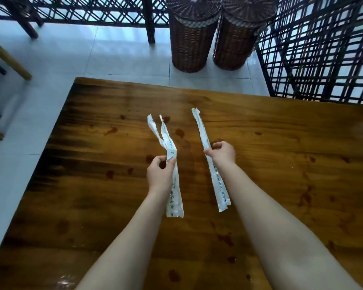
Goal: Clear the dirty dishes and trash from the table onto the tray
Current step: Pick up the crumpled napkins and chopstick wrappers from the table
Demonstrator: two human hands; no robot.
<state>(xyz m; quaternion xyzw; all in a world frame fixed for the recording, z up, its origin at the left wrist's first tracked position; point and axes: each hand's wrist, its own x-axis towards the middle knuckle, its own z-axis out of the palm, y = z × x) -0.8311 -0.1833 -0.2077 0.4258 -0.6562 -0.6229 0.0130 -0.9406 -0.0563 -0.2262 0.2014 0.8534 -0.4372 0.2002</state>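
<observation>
Trash step: your left hand (160, 170) pinches 2 wrappers (175, 197), right hand (221, 152) pinches a 3rd wrapper (218, 185) over the surface (281, 143); next, find the unseen tray.

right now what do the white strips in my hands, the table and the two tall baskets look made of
Strips in the left hand and strip in the right hand: thin printed paper or film, probably chopstick sleeves; they bend and crease. Table: varnished wood, with visible grain and glossy reflections. Baskets: woven wicker or rattan, dark brown, matte weave.
</observation>
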